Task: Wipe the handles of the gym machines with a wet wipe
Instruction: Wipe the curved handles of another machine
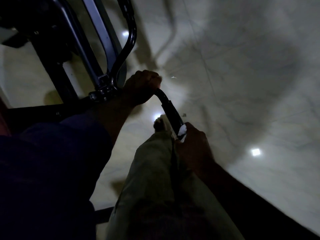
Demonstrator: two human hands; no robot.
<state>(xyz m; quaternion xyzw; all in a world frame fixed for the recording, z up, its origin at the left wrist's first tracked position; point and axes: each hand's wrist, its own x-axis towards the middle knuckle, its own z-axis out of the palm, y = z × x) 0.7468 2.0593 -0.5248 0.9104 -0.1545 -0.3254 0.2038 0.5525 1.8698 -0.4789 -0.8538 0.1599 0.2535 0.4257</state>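
A black handle bar [170, 110] juts out from the gym machine frame [102, 49] toward me in the dim head view. My left hand [142, 87] grips the bar at its bend, close to the frame joint. My right hand [194, 144] is wrapped round the near end of the handle's grip with a white wet wipe [181, 133] bunched between the fingers and the grip. Only a small fold of the wipe shows above the fingers.
Pale glossy floor tiles [242, 84] with light reflections lie below. My leg in light trousers [155, 179] and a foot [159, 124] are under the handle. Dark machine tubes and a base bar [43, 110] fill the upper left.
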